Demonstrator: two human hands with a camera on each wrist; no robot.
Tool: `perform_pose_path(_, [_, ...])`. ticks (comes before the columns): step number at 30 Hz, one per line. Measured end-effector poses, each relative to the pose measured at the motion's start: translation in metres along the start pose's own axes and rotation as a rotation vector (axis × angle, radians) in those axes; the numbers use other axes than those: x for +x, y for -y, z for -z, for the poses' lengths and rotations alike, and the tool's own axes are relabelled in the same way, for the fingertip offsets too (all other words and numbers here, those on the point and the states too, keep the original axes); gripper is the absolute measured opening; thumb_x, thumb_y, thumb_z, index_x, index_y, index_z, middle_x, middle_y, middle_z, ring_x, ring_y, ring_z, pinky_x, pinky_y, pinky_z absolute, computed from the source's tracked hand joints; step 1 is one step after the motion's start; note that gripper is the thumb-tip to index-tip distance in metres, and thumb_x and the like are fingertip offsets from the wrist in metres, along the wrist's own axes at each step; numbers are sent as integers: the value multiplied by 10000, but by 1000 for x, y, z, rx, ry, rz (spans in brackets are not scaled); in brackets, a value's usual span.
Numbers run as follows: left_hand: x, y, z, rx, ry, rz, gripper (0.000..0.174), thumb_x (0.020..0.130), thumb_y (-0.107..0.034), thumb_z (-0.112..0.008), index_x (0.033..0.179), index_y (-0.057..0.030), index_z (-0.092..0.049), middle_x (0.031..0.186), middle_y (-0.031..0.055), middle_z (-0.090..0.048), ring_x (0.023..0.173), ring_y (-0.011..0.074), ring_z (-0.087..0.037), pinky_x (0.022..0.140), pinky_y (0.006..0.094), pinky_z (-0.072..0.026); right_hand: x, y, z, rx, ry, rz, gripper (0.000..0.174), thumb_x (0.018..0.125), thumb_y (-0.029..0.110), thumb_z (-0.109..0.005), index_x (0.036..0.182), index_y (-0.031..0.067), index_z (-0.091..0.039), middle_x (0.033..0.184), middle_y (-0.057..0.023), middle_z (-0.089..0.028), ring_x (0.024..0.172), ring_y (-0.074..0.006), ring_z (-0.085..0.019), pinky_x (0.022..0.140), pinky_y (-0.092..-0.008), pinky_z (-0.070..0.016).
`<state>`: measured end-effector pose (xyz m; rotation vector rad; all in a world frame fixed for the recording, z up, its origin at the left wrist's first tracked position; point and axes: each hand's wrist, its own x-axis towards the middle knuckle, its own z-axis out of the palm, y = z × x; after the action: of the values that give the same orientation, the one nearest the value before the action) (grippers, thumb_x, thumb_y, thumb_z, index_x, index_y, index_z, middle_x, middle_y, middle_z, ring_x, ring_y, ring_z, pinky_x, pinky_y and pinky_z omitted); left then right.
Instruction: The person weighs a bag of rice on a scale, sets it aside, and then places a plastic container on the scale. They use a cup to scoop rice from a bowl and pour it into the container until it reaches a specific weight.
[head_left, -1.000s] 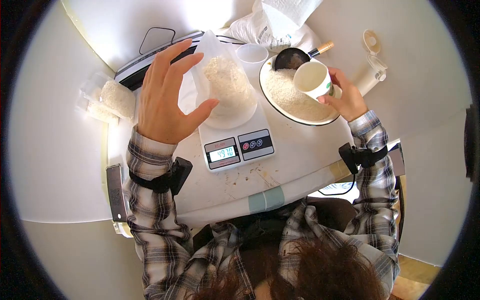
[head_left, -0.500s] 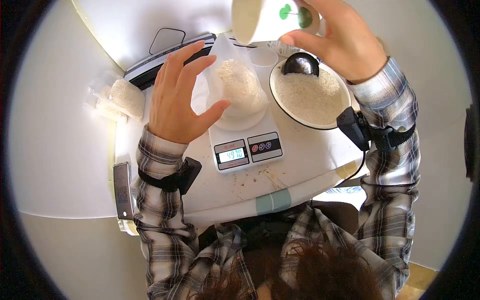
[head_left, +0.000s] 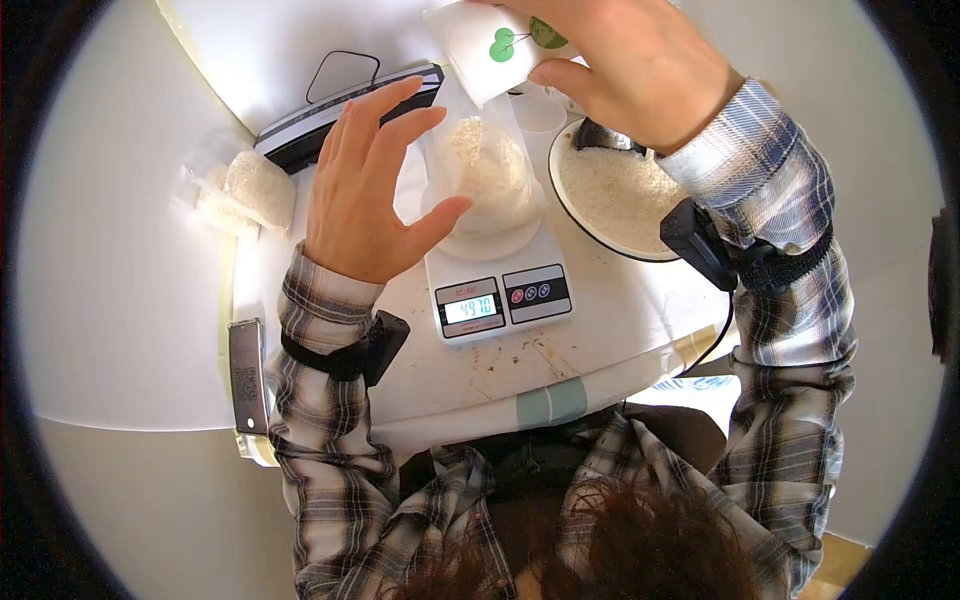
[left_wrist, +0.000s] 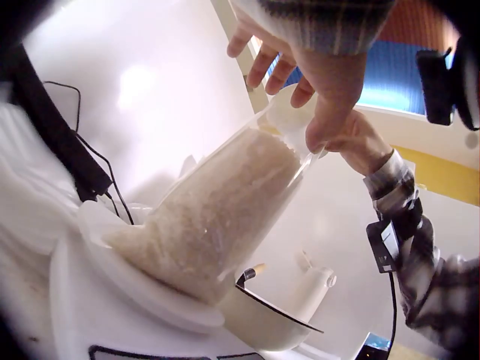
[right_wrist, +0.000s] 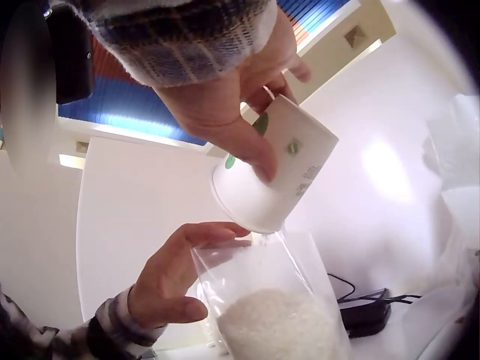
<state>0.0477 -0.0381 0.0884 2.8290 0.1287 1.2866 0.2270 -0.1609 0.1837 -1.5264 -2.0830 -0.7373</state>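
Note:
In my right hand [head_left: 645,75] I grip a white paper cup [head_left: 500,45] with green leaf prints, fingers round its side. The cup tips mouth-down over the opening of a clear plastic bag [head_left: 490,175], its rim right at the bag's top in the right wrist view. White rice [right_wrist: 277,322] fills the bag's lower part. The bag stands upright on a white kitchen scale [head_left: 505,300] reading about 497.0. My left hand [head_left: 370,195] is beside the bag's upper left edge, fingers loosely bent and thumb spread away from them.
Right of the scale is a dark-rimmed white bowl [head_left: 575,215] of rice with a black ladle [head_left: 605,137] in it. A clear cup [head_left: 540,115] stands behind. A long black-and-silver device [head_left: 350,115], filled rice bags [head_left: 262,190] and a phone [head_left: 247,375] lie leftward.
My right hand has lifted the cup from over the bowl, moved it left and tipped it over the bag. The left hand keeps its pose by the bag. The scale's reading looks unchanged.

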Motion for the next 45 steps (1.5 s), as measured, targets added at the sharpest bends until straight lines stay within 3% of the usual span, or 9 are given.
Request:
perform_pose_path(13, [-1,2,-2,-22,6,-16,580,627,-223,-737,1134,-76,-497,1262,131,-449,1100,339,-467,969,461,-335,-2,-4,-1,-92,-88,130,380,695,-1,-561,1075,18,-586,923,-139,-548,885,-292,-504,839,-370,-387])
perform_pose_path(19, [-1,3,-3,7,-11,-25,559,626,-224,-739,1114,-74,-511,1246,130,-462,1077,330,-478,912,435,-381,-42,3,27,191,29,-347,360,737,76,-604,1096,57,-587,963,-129,-545,988,-271,-500,938,-407,-366])
perform_pose_path(22, [1,5,-1,-24,-42,-46,547,629,-227,-737,1106,-72,-517,1231,131,-476,1066,331,-487,887,431,-401,-96,-44,-6,192,1,-447,602,727,218,-736,1213,-18,-471,1083,-138,-586,1036,-212,-539,917,-324,-410])
perform_pose_path(24, [1,5,0,-19,-53,-56,537,646,-252,-734,1104,-70,-519,1228,135,-480,1064,333,-490,880,427,-407,-119,-45,-19,208,66,-668,586,676,158,-740,1189,10,-500,1037,-197,-606,929,-278,-615,798,-326,-479])
perform_pose_path(27, [1,7,1,-15,-69,-73,513,694,-308,-712,1102,-62,-521,1224,145,-484,1058,337,-495,870,418,-415,-147,-46,-44,206,138,-765,585,659,177,-746,1159,-13,-508,999,-193,-611,902,-297,-611,793,-340,-480])
perform_pose_path(35, [1,13,4,-62,-101,-79,471,800,-360,-631,1120,-36,-511,1220,158,-491,1039,338,-509,861,397,-419,-166,-44,-72,118,259,-827,571,666,216,-718,1152,-2,-513,1010,-192,-595,934,-309,-587,806,-377,-469])
perform_pose_path(38, [1,15,7,-77,-125,-41,424,813,-300,-624,1121,-30,-512,1174,161,-515,1023,332,-515,858,381,-420,-165,-44,-73,-23,154,-695,546,673,169,-703,1157,1,-515,987,-180,-603,911,-307,-593,799,-375,-471])
perform_pose_path(40, [0,14,6,-188,-180,71,306,825,-185,-612,1067,-13,-540,1047,150,-570,940,285,-554,813,336,-438,-145,-38,-61,214,-65,-582,476,683,109,-688,1129,23,-548,950,-151,-619,879,-306,-601,787,-366,-479])
perform_pose_path(45, [-4,15,7,-258,-189,289,112,805,-55,-599,894,13,-596,838,103,-606,776,193,-573,723,270,-449,-103,-1,-67,524,-198,-616,214,738,33,-663,950,24,-634,832,-60,-617,628,-110,-548,571,-227,-450])
